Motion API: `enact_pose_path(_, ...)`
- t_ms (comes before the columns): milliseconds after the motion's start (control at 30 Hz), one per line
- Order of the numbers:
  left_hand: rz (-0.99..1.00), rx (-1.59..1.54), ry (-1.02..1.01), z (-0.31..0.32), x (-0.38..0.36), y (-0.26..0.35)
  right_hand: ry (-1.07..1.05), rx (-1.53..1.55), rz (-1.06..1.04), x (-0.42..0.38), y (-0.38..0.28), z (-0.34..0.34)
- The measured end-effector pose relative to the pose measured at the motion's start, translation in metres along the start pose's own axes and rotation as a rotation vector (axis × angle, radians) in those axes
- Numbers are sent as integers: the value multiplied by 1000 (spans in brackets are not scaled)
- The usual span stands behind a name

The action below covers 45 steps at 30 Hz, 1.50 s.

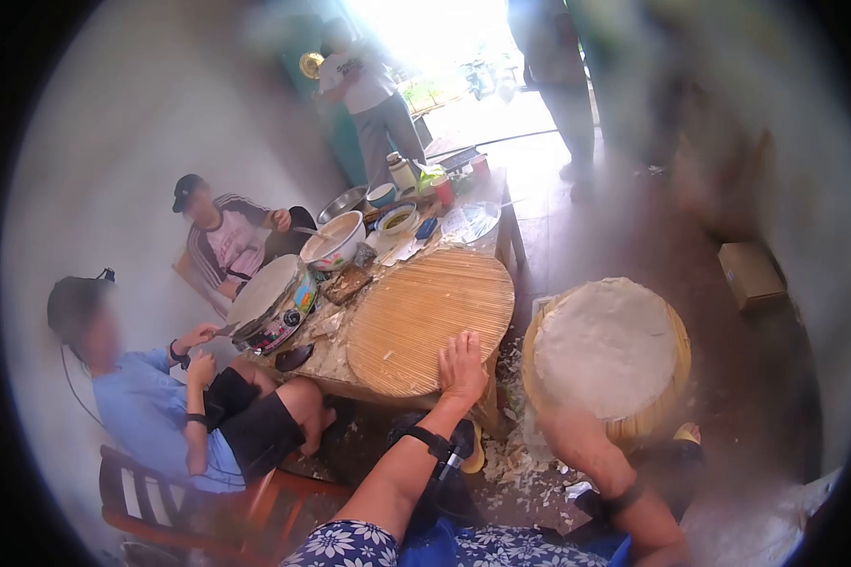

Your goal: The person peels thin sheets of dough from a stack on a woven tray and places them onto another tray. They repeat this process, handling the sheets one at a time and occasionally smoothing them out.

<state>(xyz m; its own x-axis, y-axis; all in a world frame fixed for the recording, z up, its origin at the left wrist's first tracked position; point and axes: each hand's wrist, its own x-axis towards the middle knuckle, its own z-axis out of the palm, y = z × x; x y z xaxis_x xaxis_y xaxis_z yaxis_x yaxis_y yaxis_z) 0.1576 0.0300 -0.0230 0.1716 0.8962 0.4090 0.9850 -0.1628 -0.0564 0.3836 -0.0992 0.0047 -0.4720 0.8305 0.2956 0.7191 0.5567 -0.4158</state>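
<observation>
My left hand [462, 367] lies flat with its fingers spread on the lower right part of a round slatted mat [430, 317], which rests at the near end of the table. On the right, my right hand [573, 437] is at the lower left edge of a second round mat [676, 402]. A pale, flat round sheet [610, 345] covers most of that second mat. The fingers of my right hand are blurred, and their grip cannot be made out.
A seated person in blue [151, 406] holds a tool beside a round drum-like stack [267, 293]. Another person [232, 236] sits behind near a bowl [334, 248]. Two people stand by the bright doorway. A cardboard box [752, 274] is at right; scraps litter the floor [529, 482].
</observation>
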Motion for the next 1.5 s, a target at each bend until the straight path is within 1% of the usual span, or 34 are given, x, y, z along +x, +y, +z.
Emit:
enact_pose_path(67, -2, 22, 16, 4, 0, 0, -30, -11, -38, 1, -3, -3)
enact_pose_path(267, -8, 37, 5, 8, 1, -1, -42, 93, -35, 4, -16, -22)
enact_pose_path(367, -11, 47, 6, 6, 1, 0, -15, 155, -120, 3, -9, -4)
enact_pose_path(467, -4, 42, 18, 10, 2, -2, -60, 205, -116, 2, -8, 9)
enact_pose_path(667, -7, 14, 6, 2, 2, 1, -129, 159, -88, 2, -9, 10)
enact_pose_path(767, 0, 32, 37, 8, 2, -1, -116, 147, -67, 0, -10, -2)
enact_pose_path(867, 0, 25, 12, 6, 1, 0, -94, 142, -87, -4, -8, -1)
enact_pose_path(967, -2, 28, 16, 10, 1, -2, -49, 229, -130, -9, -11, -13)
enact_pose_path(1067, -11, 57, 36, 10, 1, -1, -46, 235, -149, -13, -9, -15)
enact_pose_path(1167, -11, 70, 36, 10, 1, -1, -83, 266, -113, -15, -9, -17)
enact_pose_path(1267, -19, 39, 0, 4, 2, 1, -23, 231, -113, -18, -5, -15)
enact_pose_path(1500, -4, 62, 18, 5, 1, 2, -37, 236, -34, -29, 1, -24)
